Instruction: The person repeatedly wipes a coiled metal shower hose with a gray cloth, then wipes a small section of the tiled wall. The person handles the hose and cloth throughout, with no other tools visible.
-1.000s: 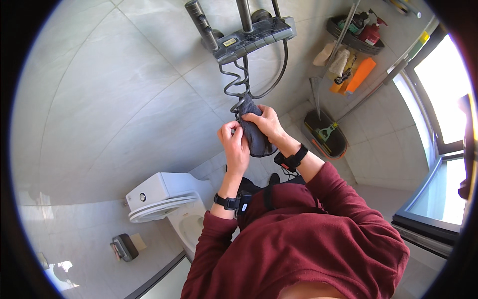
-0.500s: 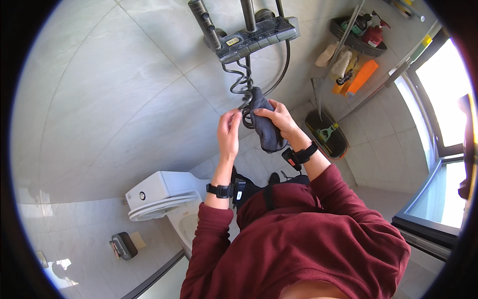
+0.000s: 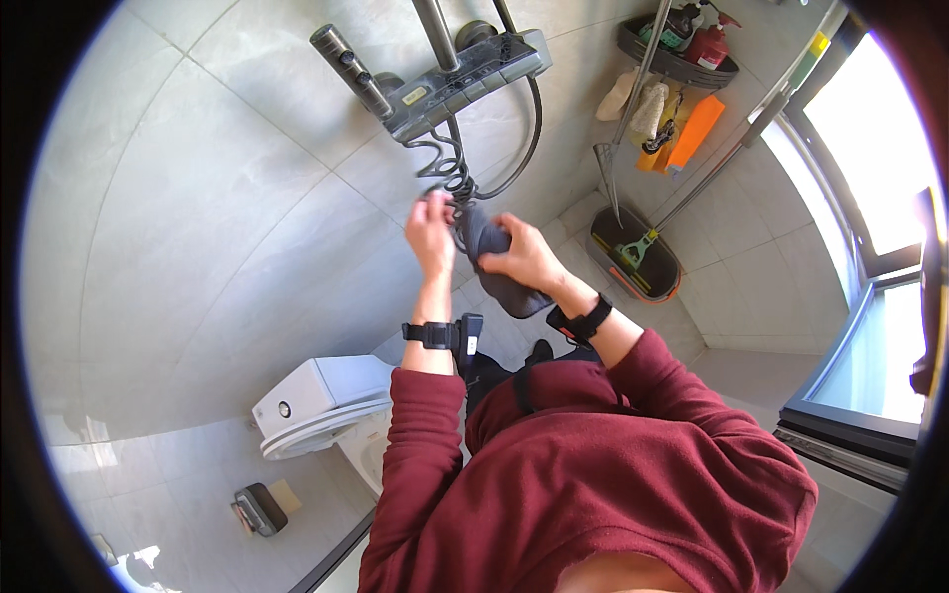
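Observation:
A dark coiled hose (image 3: 452, 178) hangs beneath the black shower fixture (image 3: 457, 97) on the tiled wall. My left hand (image 3: 431, 237) is at the left side of the coils, its fingers curled closed on the hose; the fingertips are slightly blurred. Just right of it, my right hand (image 3: 526, 259) grips a dark grey cloth (image 3: 512, 295), thumb across the top. The cloth's upper end lies against the lower coils and its lower part hangs below my hand. What the cloth covers is hidden.
A corner shelf (image 3: 682, 64) holds pump bottles, with cloths and an orange item hanging under it. Below stands a dark bucket (image 3: 664, 287) with a green-headed tool and long poles. A white toilet (image 3: 321, 400) is at lower left, an open window (image 3: 870, 366) at right.
The view has shifted, so the fixture appears farther left. My left hand has moved up the coils, closer to the fixture. My right hand has gone slightly lower with the cloth.

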{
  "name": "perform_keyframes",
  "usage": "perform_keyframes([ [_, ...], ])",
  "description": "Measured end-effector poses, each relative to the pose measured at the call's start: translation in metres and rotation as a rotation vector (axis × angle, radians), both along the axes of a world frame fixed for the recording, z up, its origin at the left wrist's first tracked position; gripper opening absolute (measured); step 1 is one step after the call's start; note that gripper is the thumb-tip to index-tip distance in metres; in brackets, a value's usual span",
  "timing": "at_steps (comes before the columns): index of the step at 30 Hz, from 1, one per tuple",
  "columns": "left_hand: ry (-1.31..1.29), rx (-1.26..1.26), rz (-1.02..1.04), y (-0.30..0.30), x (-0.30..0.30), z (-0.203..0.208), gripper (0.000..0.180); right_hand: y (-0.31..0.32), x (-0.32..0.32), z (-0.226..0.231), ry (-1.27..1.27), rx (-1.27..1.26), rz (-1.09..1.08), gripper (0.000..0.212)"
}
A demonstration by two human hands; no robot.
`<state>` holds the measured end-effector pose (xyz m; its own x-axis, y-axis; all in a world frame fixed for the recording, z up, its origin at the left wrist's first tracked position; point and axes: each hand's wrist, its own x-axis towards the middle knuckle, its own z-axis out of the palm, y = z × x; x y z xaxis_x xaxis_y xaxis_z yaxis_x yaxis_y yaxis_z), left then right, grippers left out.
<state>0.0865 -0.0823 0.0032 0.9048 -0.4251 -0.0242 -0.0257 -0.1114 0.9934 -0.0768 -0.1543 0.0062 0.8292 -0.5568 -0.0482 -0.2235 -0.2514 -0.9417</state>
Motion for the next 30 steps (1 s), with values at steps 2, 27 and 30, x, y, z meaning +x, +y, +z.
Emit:
perform_keyframes([
  [2,-0.054,-0.003,0.08,0.01,0.022,0.014,0.023,0.015,-0.021,-0.004,0.034,-0.08,0.062,0.057],
  [27,-0.765,0.16,-0.333,0.071,-0.048,0.008,0.019,-0.011,0.073,0.013,-0.1,0.121,-0.231,0.046],
  [30,-0.819,0.148,-0.276,0.073,-0.045,-0.003,0.015,-0.023,0.085,0.007,-0.113,0.374,-0.33,0.045],
])
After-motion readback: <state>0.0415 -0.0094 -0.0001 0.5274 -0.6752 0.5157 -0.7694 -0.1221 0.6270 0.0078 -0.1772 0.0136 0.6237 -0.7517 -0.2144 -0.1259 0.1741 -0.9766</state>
